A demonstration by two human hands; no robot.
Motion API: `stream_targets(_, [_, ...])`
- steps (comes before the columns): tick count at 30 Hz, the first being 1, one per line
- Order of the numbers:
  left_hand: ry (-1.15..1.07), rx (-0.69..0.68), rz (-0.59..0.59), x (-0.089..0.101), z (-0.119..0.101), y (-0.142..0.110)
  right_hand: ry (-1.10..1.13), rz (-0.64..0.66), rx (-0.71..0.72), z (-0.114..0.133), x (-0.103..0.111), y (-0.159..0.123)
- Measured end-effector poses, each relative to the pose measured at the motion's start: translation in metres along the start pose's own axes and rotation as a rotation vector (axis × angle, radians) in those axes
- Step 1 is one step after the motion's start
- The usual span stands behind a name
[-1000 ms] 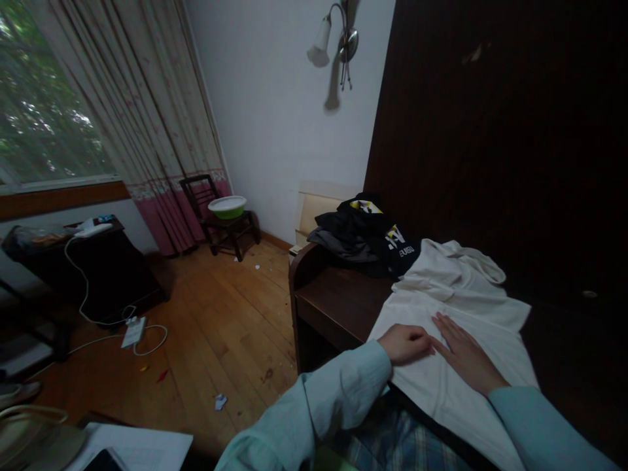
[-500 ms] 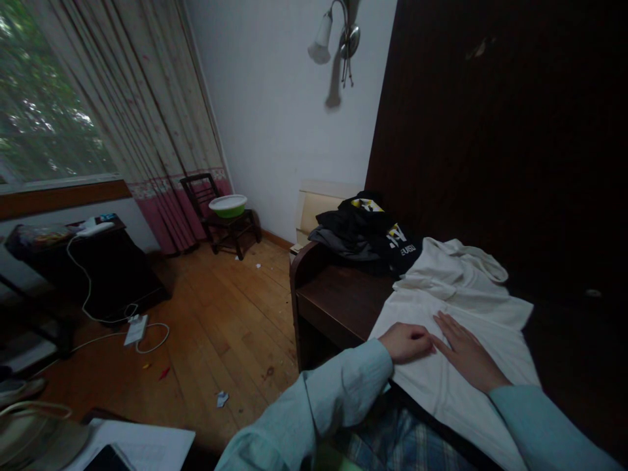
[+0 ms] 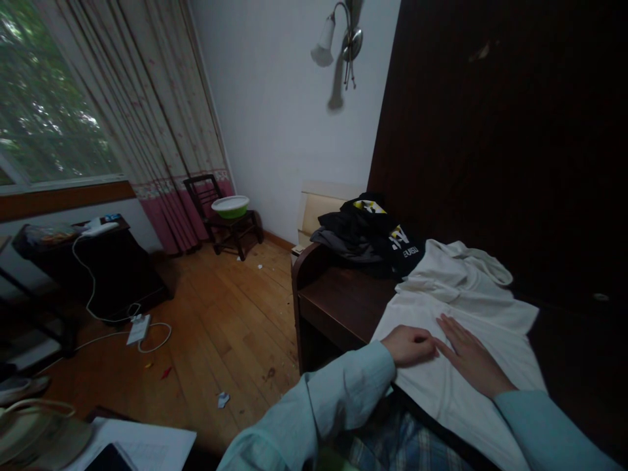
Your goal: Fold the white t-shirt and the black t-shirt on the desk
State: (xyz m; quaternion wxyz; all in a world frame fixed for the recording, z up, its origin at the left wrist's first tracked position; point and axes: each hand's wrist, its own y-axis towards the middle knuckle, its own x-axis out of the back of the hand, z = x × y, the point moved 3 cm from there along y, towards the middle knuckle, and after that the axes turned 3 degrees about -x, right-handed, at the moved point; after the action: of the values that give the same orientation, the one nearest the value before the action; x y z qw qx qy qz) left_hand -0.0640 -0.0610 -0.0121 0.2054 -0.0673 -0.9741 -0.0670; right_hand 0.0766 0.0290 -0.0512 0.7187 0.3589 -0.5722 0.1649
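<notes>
A white T-shirt [image 3: 466, 297] lies spread over the dark wooden surface, smooth near me and rumpled at its far end. My left hand [image 3: 409, 345] rests on its left edge with the fingers curled in; whether they pinch any cloth is hidden. Flat on the fabric, fingers stretched out, my right hand [image 3: 471, 358] lies beside it. The right thumb reaches to the left fingertips.
Dark clothes [image 3: 366, 232] with white and yellow print are heaped beyond the shirt, on the wooden furniture [image 3: 338, 294]. A chair [image 3: 230, 226] holds a green basin [image 3: 230, 207]. On the floor lie a power strip [image 3: 139, 329] and paper scraps. Papers [image 3: 152, 438] are at lower left.
Both hands keep the same pose on the white T-shirt. The whole view has shifted slightly, so things appear a little farther right.
</notes>
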Motion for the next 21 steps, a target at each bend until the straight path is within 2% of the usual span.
stream_targets(6, [-0.056,-0.015,0.005,-0.002,0.002,0.002,0.021,-0.012,0.021,-0.009,-0.010,-0.001])
stream_targets(10, [-0.016,0.014,0.025,-0.004,0.005,0.004,0.028,-0.024,0.057,-0.013,-0.014,-0.001])
stream_targets(21, [-0.010,0.009,0.000,-0.002,0.001,0.001,0.042,-0.019,0.017,-0.013,-0.012,-0.001])
